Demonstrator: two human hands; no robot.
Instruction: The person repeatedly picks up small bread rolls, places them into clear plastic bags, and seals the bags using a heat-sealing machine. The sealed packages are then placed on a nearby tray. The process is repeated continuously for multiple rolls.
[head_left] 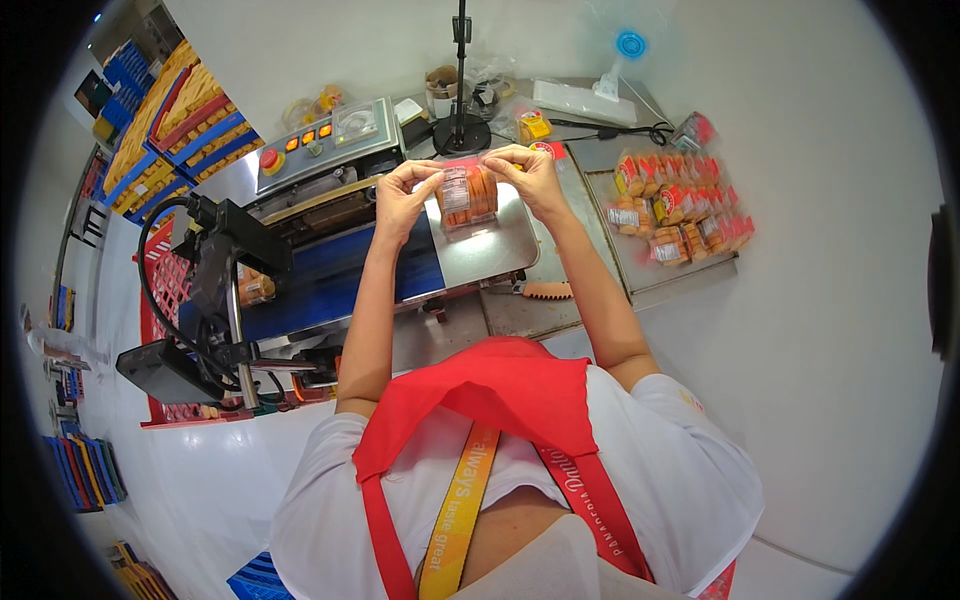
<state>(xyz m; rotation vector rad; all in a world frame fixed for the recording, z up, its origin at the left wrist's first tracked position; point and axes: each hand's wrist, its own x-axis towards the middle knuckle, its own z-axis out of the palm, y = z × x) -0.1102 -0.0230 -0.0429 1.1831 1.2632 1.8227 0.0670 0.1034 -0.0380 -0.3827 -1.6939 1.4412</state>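
Between my two hands is a clear plastic pack of biscuits (468, 197) with a white printed label and a red top edge. My left hand (408, 196) pinches its upper left corner, and my right hand (528, 180) pinches the upper right one. The pack is over the shiny metal plate (490, 250) at the end of a blue conveyor belt (345, 268); whether it touches the plate I cannot tell. Another biscuit pack (254, 287) lies on the belt's left part, partly hidden by a black machine head (235, 240).
Several biscuit packs (680, 205) lie in rows on a metal tray at the right. A control panel (325, 145) with a red button stands behind the belt. A black stand (462, 130), scissors (655, 132), a small blue fan (630, 44) and a red crate (165, 275) surround the work area.
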